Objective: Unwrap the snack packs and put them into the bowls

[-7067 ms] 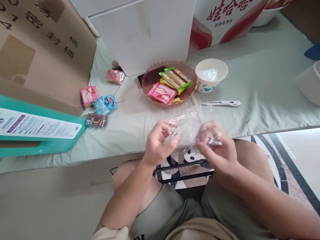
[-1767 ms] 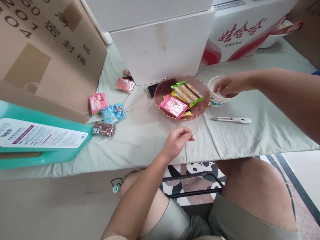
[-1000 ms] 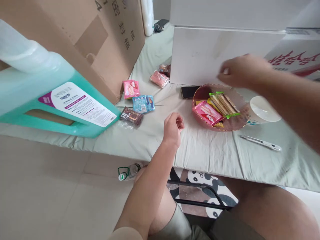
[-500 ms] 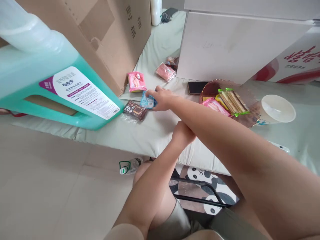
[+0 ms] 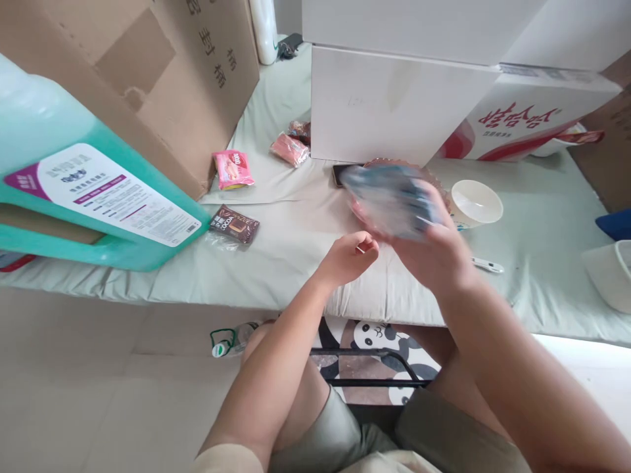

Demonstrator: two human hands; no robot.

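Note:
A blue snack packet with a clear, pale wrapper (image 5: 389, 197) is raised over the cloth, blurred by motion. My right hand (image 5: 438, 253) grips its right end and is closed on it. To the left, my left hand (image 5: 349, 257) hovers over the cloth near the front edge, fingers curled in with nothing visible in them. Behind the packet, the pinkish ribbed basket (image 5: 438, 187) is mostly covered, and its contents are hidden. A brown cocoa packet (image 5: 234, 225) and a pink packet (image 5: 233, 169) lie on the cloth at left.
A green detergent jug (image 5: 192, 213) and a cardboard box (image 5: 197, 138) stand at left. White cartons (image 5: 394, 98) rise at the back. A phone (image 5: 338, 175), a white cup (image 5: 477, 202) and a small white object (image 5: 487, 265) rest on the cloth. A bottle (image 5: 241, 336) lies below.
My right hand has lifted the blue packet from beside the cocoa packet and carried it right, toward the basket. My left hand now shows clear of the right forearm. The view has shifted right.

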